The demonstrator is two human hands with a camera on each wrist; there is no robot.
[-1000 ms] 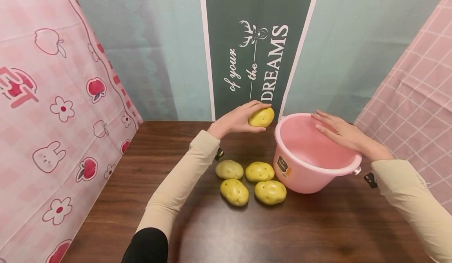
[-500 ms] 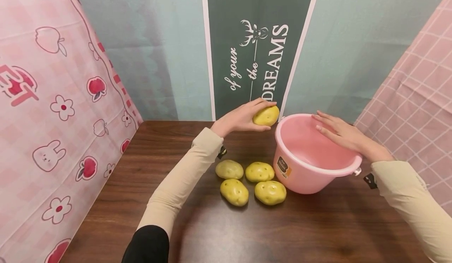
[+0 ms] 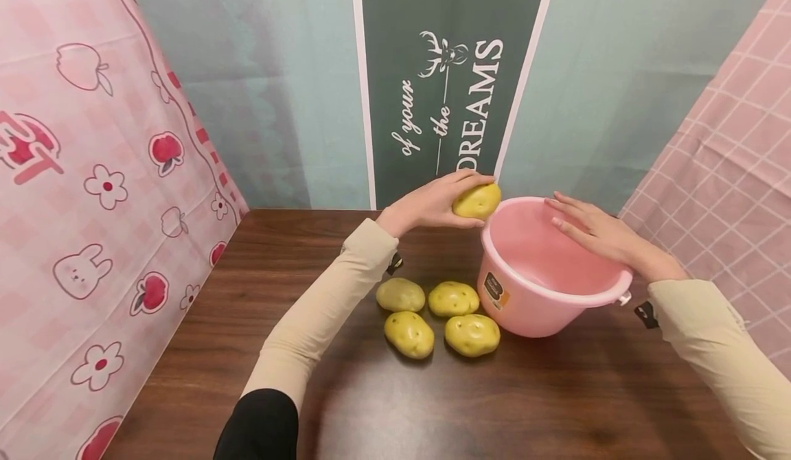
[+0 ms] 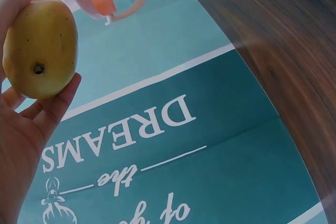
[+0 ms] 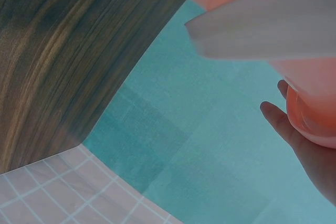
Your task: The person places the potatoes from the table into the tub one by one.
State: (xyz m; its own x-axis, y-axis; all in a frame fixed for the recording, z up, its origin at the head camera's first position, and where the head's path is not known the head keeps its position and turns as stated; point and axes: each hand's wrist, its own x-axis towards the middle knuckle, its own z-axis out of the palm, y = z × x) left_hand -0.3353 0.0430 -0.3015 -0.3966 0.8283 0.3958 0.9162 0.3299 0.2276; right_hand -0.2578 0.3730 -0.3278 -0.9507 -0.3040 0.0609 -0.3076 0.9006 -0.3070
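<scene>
In the head view my left hand [image 3: 429,204] holds a yellow potato [image 3: 478,201] between thumb and fingers, up beside the left rim of a pink bucket [image 3: 544,312]. The left wrist view shows this potato [image 4: 42,48] close up, with a dark eye on its skin. My right hand [image 3: 602,237] rests over the bucket's far right rim, fingers straight. The right wrist view shows its fingertips past the pink edge, part of the hand hidden. Several more potatoes lie left of the bucket, among them a front one [image 3: 472,336] and a paler back one [image 3: 400,295].
The bucket stands on a dark wooden table [image 3: 371,412]. Behind the table hangs a blue-green curtain [image 3: 278,103] with a lettered dark panel [image 3: 451,7]. Pink patterned cloths border the left and right sides. A pale label [image 3: 496,292] is on the bucket's front.
My left hand has moved right with the potato, closer to the bucket's rim. My right hand, the bucket and the potatoes on the table have stayed put.
</scene>
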